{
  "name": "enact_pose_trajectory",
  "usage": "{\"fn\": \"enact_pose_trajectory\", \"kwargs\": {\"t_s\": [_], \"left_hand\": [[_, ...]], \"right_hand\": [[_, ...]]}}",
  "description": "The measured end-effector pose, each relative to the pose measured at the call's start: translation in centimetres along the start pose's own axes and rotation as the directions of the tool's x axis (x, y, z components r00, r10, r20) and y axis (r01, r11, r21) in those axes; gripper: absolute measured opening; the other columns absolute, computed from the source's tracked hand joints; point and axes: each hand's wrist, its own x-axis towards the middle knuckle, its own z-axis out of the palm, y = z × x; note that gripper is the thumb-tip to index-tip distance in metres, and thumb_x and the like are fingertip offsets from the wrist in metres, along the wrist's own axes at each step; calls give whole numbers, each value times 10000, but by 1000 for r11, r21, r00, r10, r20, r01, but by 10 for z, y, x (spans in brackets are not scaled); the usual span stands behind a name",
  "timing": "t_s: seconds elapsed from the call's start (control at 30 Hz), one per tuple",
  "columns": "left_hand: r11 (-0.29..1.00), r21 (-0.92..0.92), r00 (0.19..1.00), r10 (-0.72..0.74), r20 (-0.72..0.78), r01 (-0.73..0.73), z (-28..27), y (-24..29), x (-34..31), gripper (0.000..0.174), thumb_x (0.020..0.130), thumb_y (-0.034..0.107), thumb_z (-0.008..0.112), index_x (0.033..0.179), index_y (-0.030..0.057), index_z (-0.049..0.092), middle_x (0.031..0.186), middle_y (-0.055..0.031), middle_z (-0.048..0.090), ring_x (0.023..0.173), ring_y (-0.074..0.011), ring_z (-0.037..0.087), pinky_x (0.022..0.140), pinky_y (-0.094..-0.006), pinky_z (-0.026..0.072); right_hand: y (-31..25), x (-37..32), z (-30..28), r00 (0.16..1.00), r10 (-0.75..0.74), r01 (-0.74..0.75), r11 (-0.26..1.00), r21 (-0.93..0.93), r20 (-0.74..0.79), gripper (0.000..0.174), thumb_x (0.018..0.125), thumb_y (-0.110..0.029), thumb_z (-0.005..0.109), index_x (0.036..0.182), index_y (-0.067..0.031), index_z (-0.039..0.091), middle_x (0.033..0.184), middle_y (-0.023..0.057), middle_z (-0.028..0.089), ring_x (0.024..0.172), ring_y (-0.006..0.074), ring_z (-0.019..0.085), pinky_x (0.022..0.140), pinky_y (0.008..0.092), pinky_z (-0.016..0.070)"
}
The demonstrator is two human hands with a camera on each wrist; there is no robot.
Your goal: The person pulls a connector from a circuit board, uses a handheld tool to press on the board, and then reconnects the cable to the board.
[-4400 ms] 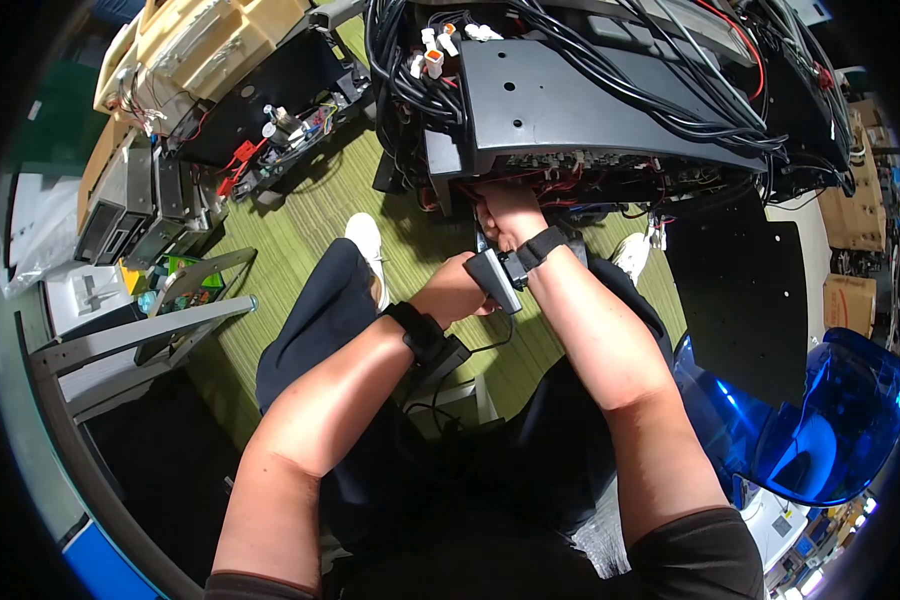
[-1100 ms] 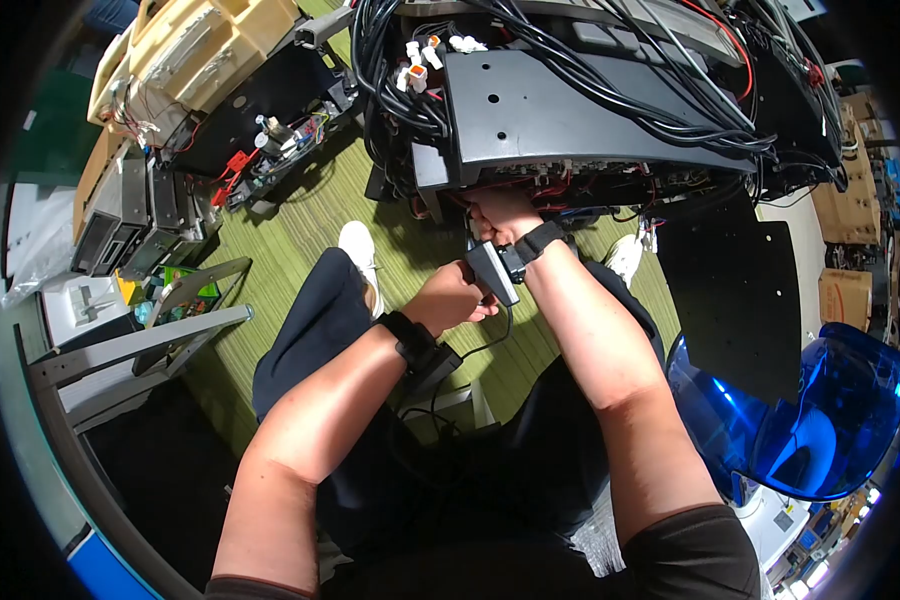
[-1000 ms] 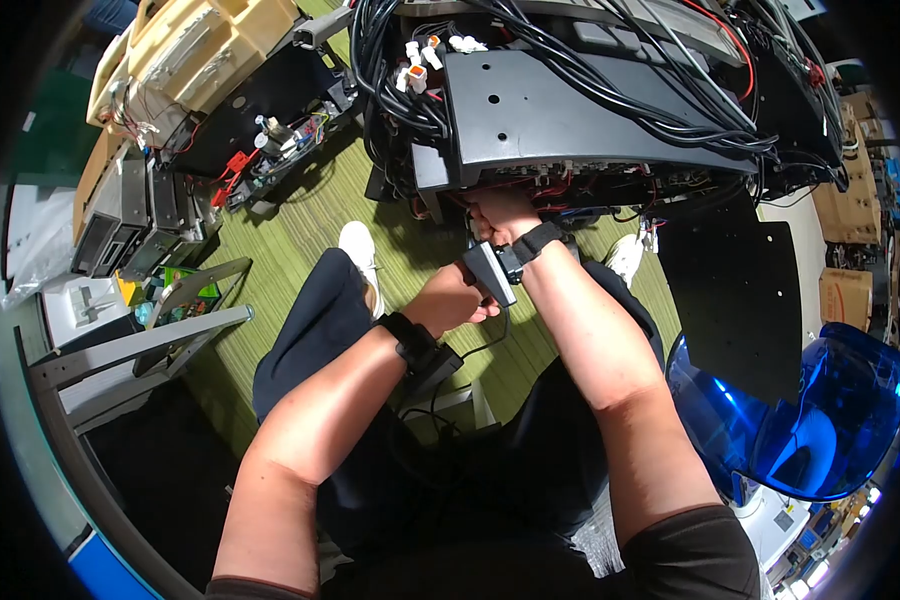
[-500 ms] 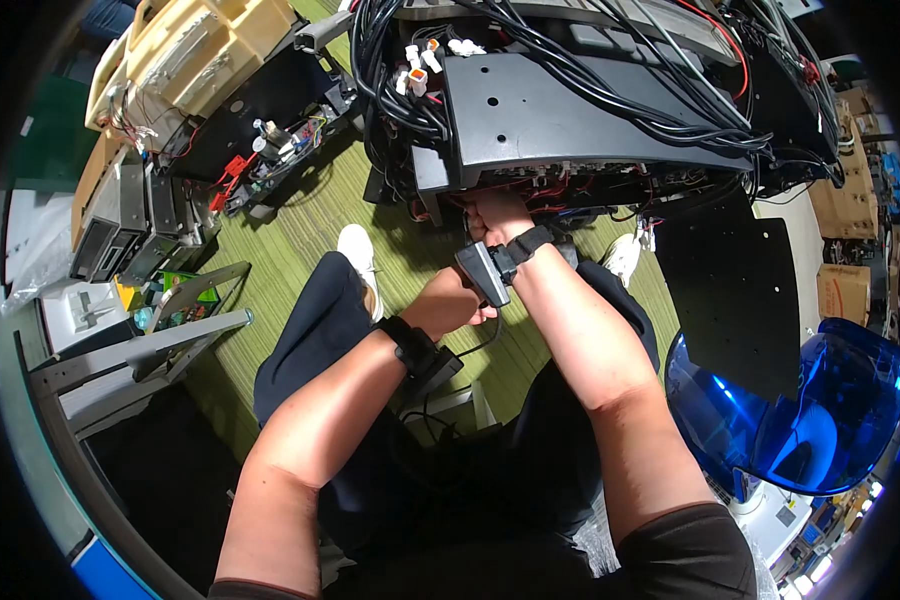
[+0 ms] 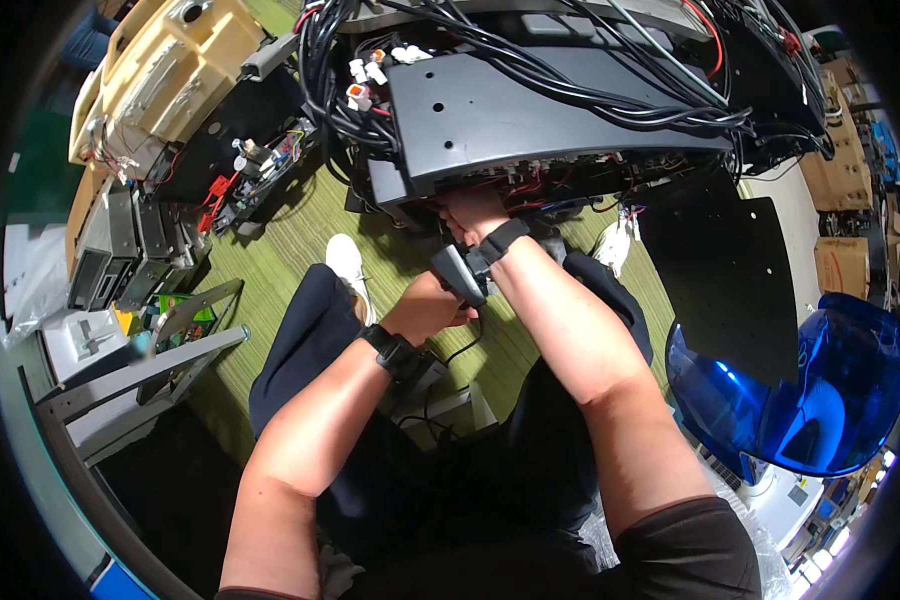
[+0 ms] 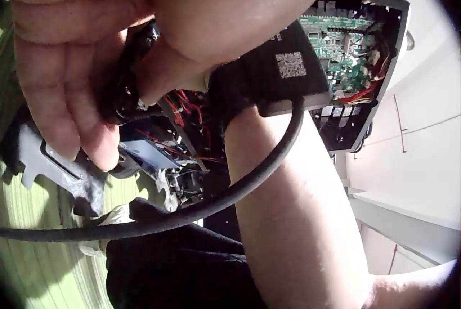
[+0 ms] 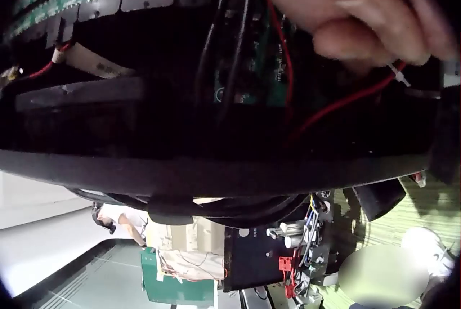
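In the head view, my right hand [image 5: 472, 218] reaches under the front edge of a black metal housing [image 5: 530, 100]. The right wrist view has its fingers [image 7: 353, 42] curled, right by a red wire [image 7: 346, 104] and a thin white tie [image 7: 400, 77]; what lies inside the curl is hidden. My left hand [image 5: 425, 305] is lower and closer to my body, partly behind the right wrist's camera [image 5: 458, 275]. Seen from the left wrist, its thumb and fingers hold a dark black piece [image 6: 128, 82], mostly covered. A green circuit board [image 6: 346, 46] shows inside the housing.
Black cables [image 5: 570, 85] and white connectors [image 5: 358, 95] lie over the housing. A perforated black panel [image 5: 720, 270] and a blue transparent shell [image 5: 820, 390] stand on the right. On the left are a cream plastic case [image 5: 170, 75] and a grey metal frame [image 5: 160, 360].
The head view has shifted, so the housing and both hands appear further left. My right hand stays under the housing edge, with the left hand still just below it.
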Motion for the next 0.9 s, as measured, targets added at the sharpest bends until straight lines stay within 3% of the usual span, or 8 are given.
{"fn": "enact_pose_trajectory", "kwargs": {"t_s": [0.07, 0.13, 0.2, 0.4, 0.47, 0.53, 0.63, 0.9], "left_hand": [[999, 42, 1000, -5, 21, 4, 2, 5, -4, 180, 876, 114, 542, 1053, 96, 561, 882, -36, 650, 758, -117, 631, 659, -259, 520], [998, 46, 999, 45, 5, -45, 3, 5, -7, 187, 852, 134, 580, 1031, 81, 570, 855, -28, 644, 758, -122, 631, 639, -253, 511], [999, 17, 999, 41, 15, -42, 3, 0, -3, 184, 834, 145, 602, 998, 67, 580, 833, -23, 638, 741, -117, 625, 613, -234, 495], [993, -49, 977, 116, 177, -109, -1, -6, 19, 53, 879, 84, 528, 886, 49, 566, 688, 15, 561, 572, -49, 493, 516, -193, 403], [1000, 2, 999, 19, -42, -19, 14, 3, 16, 77, 895, 69, 514, 825, 47, 535, 635, 36, 499, 542, -36, 431, 496, -186, 359], [1000, -15, 1000, -9, 4, 9, 13, 4, 18, 99, 908, 119, 531, 849, 44, 502, 672, 22, 518, 563, -55, 492, 528, -192, 431], [993, 67, 987, -91, -135, 101, 32, 27, 0, 193, 936, 214, 497, 968, 32, 441, 812, -54, 596, 695, -140, 625, 691, -260, 551], [999, 14, 998, -41, 43, 40, 42, -4, 8, 214, 929, 240, 507, 1028, 55, 466, 901, -59, 628, 804, -142, 637, 715, -279, 528]], "right_hand": [[-1, -7, 4, 994, -94, 94, 996, 4, -49, 312, 824, -238, 612, 570, -108, 487, 451, 8, 433, 324, 92, 339, 303, 241, 237], [-1, -7, 2, 996, -83, 82, 995, -52, -28, 293, 825, -209, 600, 584, -90, 485, 457, 27, 455, 319, 99, 362, 294, 245, 242], [3, -1, 1, 996, -89, 86, 992, -94, -30, 176, 844, -104, 471, 721, -32, 575, 520, 93, 557, 374, 155, 482, 350, 297, 358], [-4, -28, -21, 970, -240, 244, 960, -139, 50, 205, 857, -160, 487, 801, -9, 612, 570, 96, 598, 378, 144, 495, 385, 291, 395], [-7, -39, -36, 958, -275, 286, 936, -204, 82, 200, 845, -169, 516, 855, 5, 614, 593, 99, 609, 398, 141, 512, 393, 282, 401], [-8, -52, -47, 954, -294, 299, 931, -208, 53, 209, 844, -175, 515, 847, 7, 619, 608, 103, 615, 428, 141, 532, 415, 283, 417], [1, -60, -70, 958, -280, 287, 938, -197, 62, 165, 829, -133, 545, 809, 13, 619, 613, 94, 616, 447, 135, 539, 430, 278, 427], [16, -80, -105, 969, -216, 243, 926, -289, 124, 211, 874, -185, 562, 823, 14, 607, 619, 50, 613, 477, 87, 527, 462, 234, 441]]}}
